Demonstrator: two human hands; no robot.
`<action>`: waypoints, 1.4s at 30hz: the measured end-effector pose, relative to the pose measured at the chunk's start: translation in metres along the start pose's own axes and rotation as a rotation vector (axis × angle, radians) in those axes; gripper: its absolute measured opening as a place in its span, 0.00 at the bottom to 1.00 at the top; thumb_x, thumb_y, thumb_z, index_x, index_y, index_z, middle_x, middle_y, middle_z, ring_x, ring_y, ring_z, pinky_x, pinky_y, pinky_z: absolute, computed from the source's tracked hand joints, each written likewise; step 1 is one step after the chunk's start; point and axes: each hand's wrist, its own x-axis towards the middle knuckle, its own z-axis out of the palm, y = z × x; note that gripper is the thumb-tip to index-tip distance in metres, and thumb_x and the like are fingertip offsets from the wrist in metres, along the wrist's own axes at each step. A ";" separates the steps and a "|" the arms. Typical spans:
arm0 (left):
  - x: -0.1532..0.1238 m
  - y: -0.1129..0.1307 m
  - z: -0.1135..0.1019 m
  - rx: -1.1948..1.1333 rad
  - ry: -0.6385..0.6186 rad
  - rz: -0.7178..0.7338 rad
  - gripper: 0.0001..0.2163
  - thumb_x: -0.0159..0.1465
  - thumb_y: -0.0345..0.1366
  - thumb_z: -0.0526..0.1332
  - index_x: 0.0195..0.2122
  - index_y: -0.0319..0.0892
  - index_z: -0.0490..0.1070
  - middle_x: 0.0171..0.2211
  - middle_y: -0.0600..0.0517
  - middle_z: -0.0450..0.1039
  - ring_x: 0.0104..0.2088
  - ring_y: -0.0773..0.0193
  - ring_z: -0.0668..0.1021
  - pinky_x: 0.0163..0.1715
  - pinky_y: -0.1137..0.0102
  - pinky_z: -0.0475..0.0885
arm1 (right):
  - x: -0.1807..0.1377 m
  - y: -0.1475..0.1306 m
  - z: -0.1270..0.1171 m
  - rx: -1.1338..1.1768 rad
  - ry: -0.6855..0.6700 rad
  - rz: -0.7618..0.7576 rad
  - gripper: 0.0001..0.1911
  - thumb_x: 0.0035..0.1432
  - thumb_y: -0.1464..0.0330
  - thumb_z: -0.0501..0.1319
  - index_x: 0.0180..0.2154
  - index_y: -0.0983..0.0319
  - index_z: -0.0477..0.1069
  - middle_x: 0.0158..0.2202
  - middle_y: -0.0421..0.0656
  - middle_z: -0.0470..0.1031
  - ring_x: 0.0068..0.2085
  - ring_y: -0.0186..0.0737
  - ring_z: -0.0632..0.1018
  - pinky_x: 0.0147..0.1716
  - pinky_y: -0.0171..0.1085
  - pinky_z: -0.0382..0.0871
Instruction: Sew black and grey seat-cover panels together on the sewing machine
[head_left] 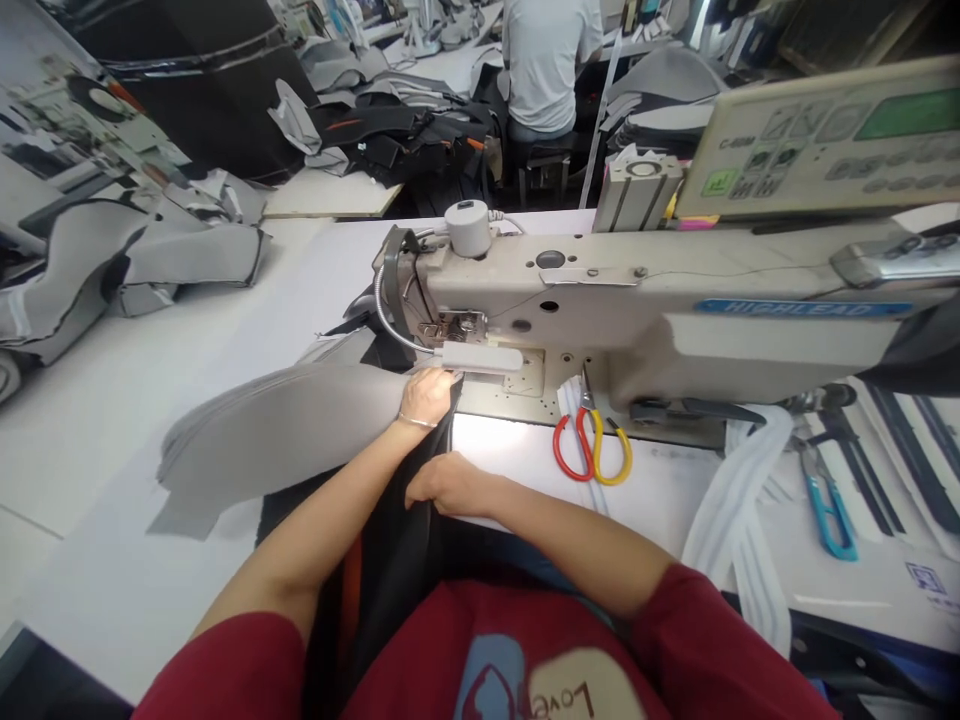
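Some black fabric (397,535) lies under left fingers (441,383), edge in right fingers (421,487)

The left hand (427,397) sits beyond the right hand (452,485) (fingers curled).

Red-and-yellow scissors (587,402) and teal snips (820,512) lie well apart.
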 end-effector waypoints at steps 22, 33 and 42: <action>-0.020 -0.027 0.006 -0.021 0.043 0.437 0.16 0.62 0.25 0.42 0.43 0.39 0.67 0.39 0.47 0.70 0.32 0.64 0.66 0.29 0.68 0.60 | 0.000 -0.003 0.000 -0.032 0.025 0.002 0.19 0.44 0.81 0.49 0.36 0.61 0.70 0.38 0.37 0.74 0.41 0.31 0.71 0.37 0.29 0.61; -0.017 -0.021 -0.001 0.063 -0.057 0.449 0.15 0.62 0.27 0.43 0.43 0.39 0.66 0.33 0.48 0.71 0.32 0.62 0.65 0.28 0.68 0.58 | 0.000 -0.004 -0.001 -0.040 0.026 -0.028 0.18 0.45 0.80 0.49 0.36 0.62 0.70 0.38 0.37 0.74 0.41 0.31 0.71 0.38 0.30 0.60; -0.011 -0.006 -0.010 0.059 -0.194 0.299 0.14 0.62 0.31 0.44 0.41 0.43 0.68 0.33 0.48 0.70 0.33 0.60 0.64 0.30 0.66 0.57 | 0.000 -0.008 -0.011 -0.043 -0.011 -0.008 0.17 0.45 0.80 0.49 0.35 0.61 0.70 0.37 0.36 0.74 0.40 0.31 0.71 0.36 0.29 0.59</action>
